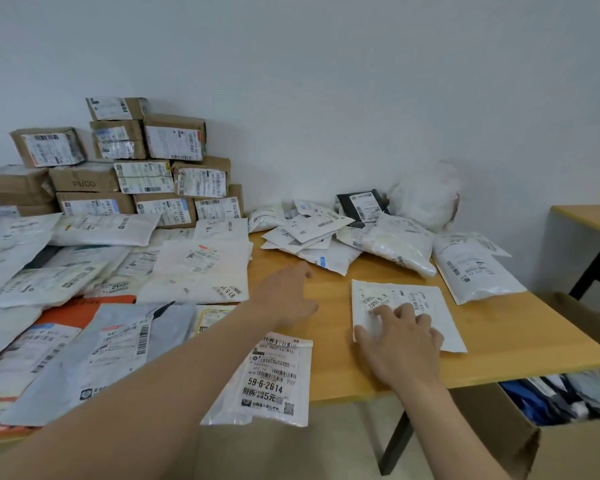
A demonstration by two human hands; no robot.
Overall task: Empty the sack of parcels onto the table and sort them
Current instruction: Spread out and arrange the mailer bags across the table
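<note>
Evidently the sorting step is in hand. The white sack [426, 199] lies crumpled and slack against the wall at the far edge of the worktop [329, 362], and parcels lie in groups, so the emptying looks done. Stacked cardboard boxes [146, 168] fill the far left corner. Large flat mailers [201, 268] overlap across the left half. A heap of small poly mailers [326, 237] sits along the far edge, just in front of the sack.

The right hand [400, 341] rests palm down on a flat white mailer [430, 299] near the right end of the worktop. Its fingers are spread over the label and its thumb is at the left edge, so it presses rather than pinches. The left hand [284, 292] hovers over bare wood between the flat white mailer and the large flat mailers, fingers loosely extended, holding nothing. The heap of small poly mailers lies just beyond its fingertips, and the sack is well beyond both hands.

The next move, I judge, is to read the label under the right hand and take the flat white mailer to its group. It lies flat on the wood, so an edge would need working up, or the mailer dragging to the near edge, before fingers can get beneath it.
</note>
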